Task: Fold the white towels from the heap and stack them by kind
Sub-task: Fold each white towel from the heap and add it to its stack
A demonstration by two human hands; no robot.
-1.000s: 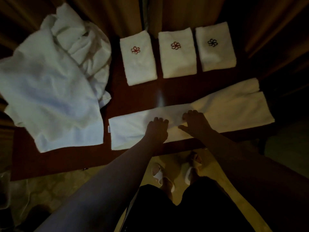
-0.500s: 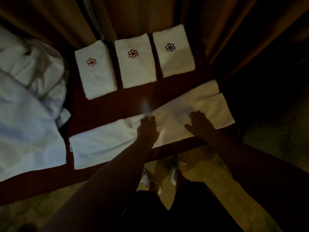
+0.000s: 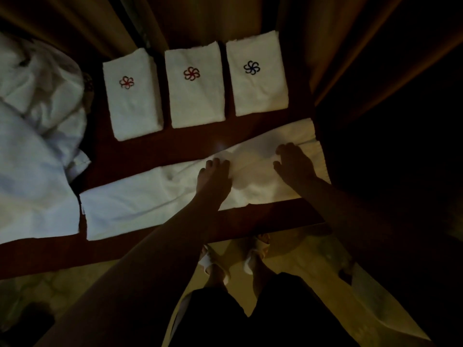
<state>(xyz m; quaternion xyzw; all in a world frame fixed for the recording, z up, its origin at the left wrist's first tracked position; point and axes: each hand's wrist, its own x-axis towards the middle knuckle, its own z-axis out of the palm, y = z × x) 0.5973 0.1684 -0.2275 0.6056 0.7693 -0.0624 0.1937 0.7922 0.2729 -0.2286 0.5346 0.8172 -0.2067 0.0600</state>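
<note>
Dim lighting covers a dark red-brown wooden tabletop [image 3: 190, 146] set against brown curtains [image 3: 323, 46]. At the left end of the tabletop lies the heap of unfolded white towels [image 3: 37, 151], rumpled and running out of view to the left. Along the far edge stand three folded white towels side by side, close but apart: the left folded towel [image 3: 132, 106] and the middle folded towel [image 3: 196, 96] each bear a red flower emblem, and the right folded towel [image 3: 258, 83] bears a dark blue one. Along the near edge a long folded white towel [image 3: 130, 204] lies flat as a strip, its left end just beside the heap, its right end reaching the right edge of the tabletop. The left hand [image 3: 214, 177] rests palm down on the middle of this strip, fingers extended and together, gripping nothing. The right hand [image 3: 294, 162] lies flat on the strip's right portion, fingers slightly spread, likewise pressing rather than grasping. Below the near edge, two feet in pale slippers [image 3: 258, 254] stand on a yellowish floor [image 3: 313, 266].
</note>
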